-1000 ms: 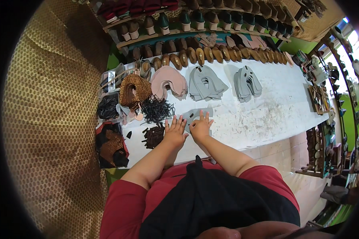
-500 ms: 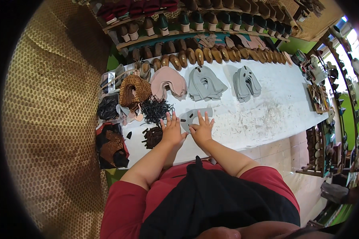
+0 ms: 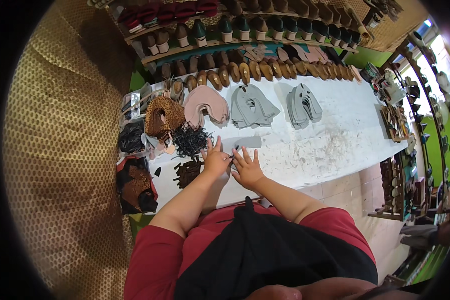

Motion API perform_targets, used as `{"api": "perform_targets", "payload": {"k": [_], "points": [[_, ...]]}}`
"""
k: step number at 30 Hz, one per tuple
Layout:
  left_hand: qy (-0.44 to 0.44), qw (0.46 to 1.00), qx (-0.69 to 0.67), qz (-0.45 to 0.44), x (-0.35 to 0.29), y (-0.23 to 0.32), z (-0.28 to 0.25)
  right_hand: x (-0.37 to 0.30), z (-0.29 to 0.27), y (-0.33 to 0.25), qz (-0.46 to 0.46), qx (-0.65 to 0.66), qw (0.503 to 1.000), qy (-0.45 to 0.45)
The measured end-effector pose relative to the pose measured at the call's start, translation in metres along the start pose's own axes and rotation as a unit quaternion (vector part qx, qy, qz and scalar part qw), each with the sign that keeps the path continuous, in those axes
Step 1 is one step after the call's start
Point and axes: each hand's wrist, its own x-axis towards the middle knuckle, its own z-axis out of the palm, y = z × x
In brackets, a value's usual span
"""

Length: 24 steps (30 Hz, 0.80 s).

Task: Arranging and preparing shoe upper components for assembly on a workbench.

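A grey curved shoe-upper piece [image 3: 250, 142] lies on the white-covered table, its lower part hidden by my hands. My right hand [image 3: 248, 171] rests on it with fingers spread. Beside its left edge is my left hand [image 3: 216, 161], fingers stretched out and its thumb close to a small dark strip [image 3: 231, 157] by the right fingertips. Whether the thumb touches the strip, I cannot tell. Left of my hands lie a heap of thin black strips [image 3: 191, 141] and a pile of short dark brown strips [image 3: 187, 173].
Behind stand stacks of pink pieces [image 3: 205, 100], grey pieces [image 3: 252, 102] and more grey pieces [image 3: 302, 105]. Leopard-print pieces [image 3: 162, 115] and a black bag [image 3: 131, 137] are at left. Shoe lasts [image 3: 245, 73] line the back; a wooden tray [image 3: 394, 121] is at right.
My right hand has shifted left over the grey piece, with its fingers now pointing up-left. My left hand stays near its place. The whole view has shifted slightly.
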Motion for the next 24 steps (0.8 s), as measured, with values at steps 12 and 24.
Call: {"api": "perform_targets", "payload": {"k": [12, 24], "points": [[-0.029, 0.981, 0.154, 0.111, 0.021, -0.006, -0.011, -0.005, 0.000, 0.005, 0.019, 0.079, 0.995, 0.055], [0.004, 0.992, 0.110, 0.063, 0.021, -0.001, 0.012, -0.005, 0.004, 0.006, 0.022, 0.084, 0.992, 0.096]]}}
